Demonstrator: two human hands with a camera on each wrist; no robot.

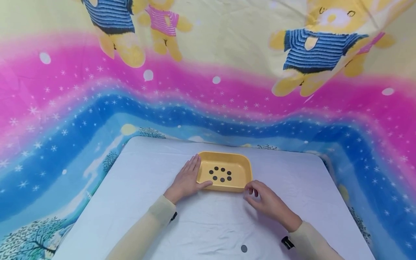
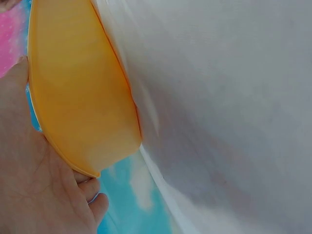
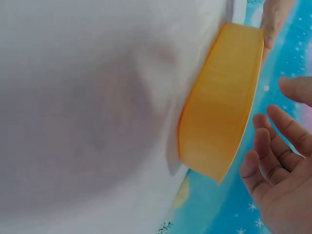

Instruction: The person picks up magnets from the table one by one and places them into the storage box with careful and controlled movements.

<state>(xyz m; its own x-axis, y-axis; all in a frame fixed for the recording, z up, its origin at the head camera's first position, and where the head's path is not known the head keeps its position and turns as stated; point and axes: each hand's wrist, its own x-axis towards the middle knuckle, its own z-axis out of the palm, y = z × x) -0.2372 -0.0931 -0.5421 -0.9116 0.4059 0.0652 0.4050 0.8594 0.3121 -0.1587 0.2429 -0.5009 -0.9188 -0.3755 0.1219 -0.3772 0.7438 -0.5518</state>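
A yellow rectangular tray (image 1: 225,189) with raised walls sits toward the back of the white-covered table. Several small dark round discs (image 1: 222,169) lie on its floor in a rough ring. My left hand (image 1: 186,180) rests against the tray's left end, fingers straight along that side and thumb on the front rim; the left wrist view shows the palm beside the tray wall (image 2: 83,83). Beside the front right corner is my right hand (image 1: 264,198), its fingers loosely bent. In the right wrist view it holds nothing and stands apart from the tray wall (image 3: 219,102).
One more grey disc (image 1: 244,248) lies on the white table cover (image 1: 208,224) near the front, between the forearms. A printed curtain (image 1: 208,90) with bears and snowflakes hangs behind and along the sides of the table.
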